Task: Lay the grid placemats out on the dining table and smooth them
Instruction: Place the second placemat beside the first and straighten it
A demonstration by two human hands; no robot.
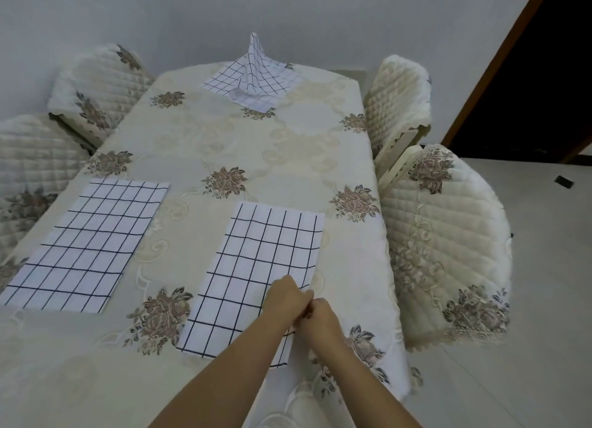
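Cream floral cloth (198,129) covers tabletop (368,229) edge to edge. Three white placemats w/ dark grid lines lie on it. Left placemat (89,241): flat, near L edge of tabletop, set at a slant, no creases visible. Near placemat (256,267): R of ctr at the near end, well apart from left placemat, flat over most of its area; its R edge sits slightly raised where the hands meet it. Far placemat (256,78): at far end, not flat; ctr stands up in a pointed peak, corners resting on cloth. Left grip (286,299): bare hand over R edge of near placemat, fingers curled, pinching that edge. Right grip (320,320): bare hand touching left grip, knuckles up, fingers curled under. Its fingertips are hidden, so cannot tell whether it has hold of the edge or of nothing. Both forearms enter from bottom of view and cross the near R corner of near placemat. Four chairs (442,235) w/ quilted cream covers in the same flower pattern, two on L side and two on R side, all close against tabletop. Plain pale wall (128,10) behind far end. Pale floor (538,299) to R.
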